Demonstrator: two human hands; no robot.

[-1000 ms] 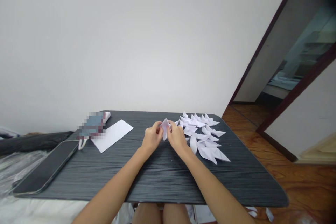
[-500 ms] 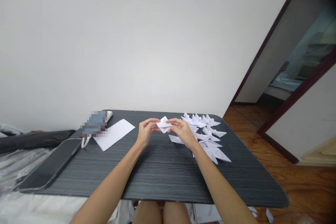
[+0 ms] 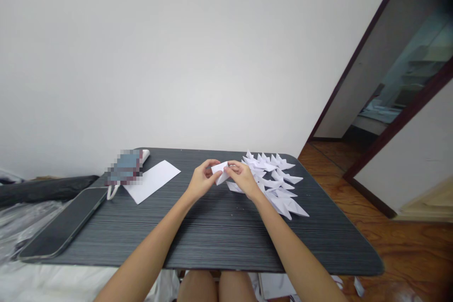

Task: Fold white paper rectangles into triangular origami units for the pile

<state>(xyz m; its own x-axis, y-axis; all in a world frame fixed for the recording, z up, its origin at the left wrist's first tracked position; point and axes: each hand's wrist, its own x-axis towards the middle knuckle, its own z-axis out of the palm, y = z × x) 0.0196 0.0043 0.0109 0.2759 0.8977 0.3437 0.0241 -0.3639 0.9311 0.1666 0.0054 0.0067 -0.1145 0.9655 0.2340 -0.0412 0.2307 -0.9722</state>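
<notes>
A small folded white paper (image 3: 221, 171) is held above the dark table, between both hands. My left hand (image 3: 201, 180) pinches its left side with thumb and fingers. On the other side, my right hand (image 3: 244, 177) grips the right edge, thumb toward me. The paper's far side is hidden by its front face. Just right of my right hand lies a cluster of folded white paper boats (image 3: 278, 181), several of them touching or overlapping. My right hand and forearm cover part of this cluster.
White paper sheets (image 3: 155, 181) lie on the left of the dark table (image 3: 212, 245), partly under a blurred-out item (image 3: 124, 167) with a white strap. A black phone (image 3: 65, 224) rests at the table's left edge. Behind the table stands a white wall (image 3: 212, 56).
The folded paper has turned from an open diamond with pointed top and bottom to a narrower, tilted shape. Both hands have shifted their fingers around it.
</notes>
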